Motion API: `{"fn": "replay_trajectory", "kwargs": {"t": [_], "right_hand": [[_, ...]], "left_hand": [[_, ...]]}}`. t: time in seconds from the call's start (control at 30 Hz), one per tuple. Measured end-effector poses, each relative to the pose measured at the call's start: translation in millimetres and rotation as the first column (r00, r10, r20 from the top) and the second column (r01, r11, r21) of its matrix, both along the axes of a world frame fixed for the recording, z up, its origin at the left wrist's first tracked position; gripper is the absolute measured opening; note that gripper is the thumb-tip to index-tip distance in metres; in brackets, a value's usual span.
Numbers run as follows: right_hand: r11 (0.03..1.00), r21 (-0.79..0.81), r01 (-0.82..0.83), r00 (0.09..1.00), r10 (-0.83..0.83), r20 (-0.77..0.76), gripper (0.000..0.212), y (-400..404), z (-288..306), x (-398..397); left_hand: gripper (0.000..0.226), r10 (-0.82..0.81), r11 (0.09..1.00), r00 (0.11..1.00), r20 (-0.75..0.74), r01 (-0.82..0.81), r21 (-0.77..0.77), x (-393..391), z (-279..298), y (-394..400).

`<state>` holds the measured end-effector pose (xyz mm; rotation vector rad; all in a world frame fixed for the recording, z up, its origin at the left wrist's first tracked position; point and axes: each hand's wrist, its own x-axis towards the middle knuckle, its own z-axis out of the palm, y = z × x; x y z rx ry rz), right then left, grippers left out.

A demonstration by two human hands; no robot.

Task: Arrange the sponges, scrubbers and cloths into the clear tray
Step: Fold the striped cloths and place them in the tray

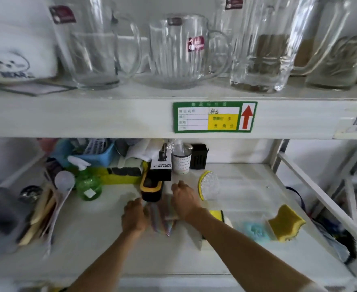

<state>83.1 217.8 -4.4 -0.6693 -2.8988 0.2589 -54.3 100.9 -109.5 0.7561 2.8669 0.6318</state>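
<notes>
The head view showed both hands on the lower white shelf (pixel 247 186), either side of a folded, pastel-striped cloth (pixel 162 220). The left hand (pixel 134 216) was curled against the cloth's left edge and the right hand (pixel 185 202) was bent over its right side; both appeared to be gripping or pressing it, though the fingers were turned away and motion blur prevented a firm finding. The clear tray was hard to make out: a faint transparent outline around the cloth may have been it, but this could not be confirmed, nor whether the cloth lay inside. Outstanding items were spread to the right: a yellow contoured sponge (pixel 286 223) well apart, a pale blue flat sponge (pixel 256 230) just beside it, a yellow-edged sponge (pixel 217 213) partly hidden behind the right forearm, and a round clear-bristled scrubber with a yellow rim (pixel 209 185) near the right hand. A black and yellow brush (pixel 151 188) stood just behind the cloth. In my judgement the task was at an early stage, with one cloth being handled and at least four pieces left to gather.
</notes>
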Motion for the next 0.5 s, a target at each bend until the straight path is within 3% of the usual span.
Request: {"fn": "replay_trajectory", "kwargs": {"t": [0.07, 0.2, 0.33, 0.5], "right_hand": [[0.998, -0.022, 0.061, 0.989, -0.057, 0.133, 0.033, -8.3, -3.2, -11.5], [0.991, 0.004, 0.131, 0.950, -0.127, 0.285, 0.047, -12.8, -14.7, -19.3], [0.973, -0.036, 0.227, 0.921, -0.203, 0.333, 0.051, -12.3, -32.7, -23.7], [0.905, -0.237, 0.354, 0.911, -0.275, 0.308, 0.059, -16.0, -50.1, -30.2]], "left_hand": [[0.056, -0.077, 0.996, 0.993, 0.087, 0.081, -0.042, -2.6, -6.1, -4.4], [0.067, -0.280, 0.953, 0.957, 0.068, 0.286, -0.098, 0.6, -5.9, -1.8], [0.070, -0.440, 0.884, 0.896, 0.052, 0.443, -0.150, 11.1, -1.0, 0.2], [0.063, -0.462, 0.842, 0.884, -0.068, 0.413, -0.346, 15.4, 2.8, -7.8]]}}
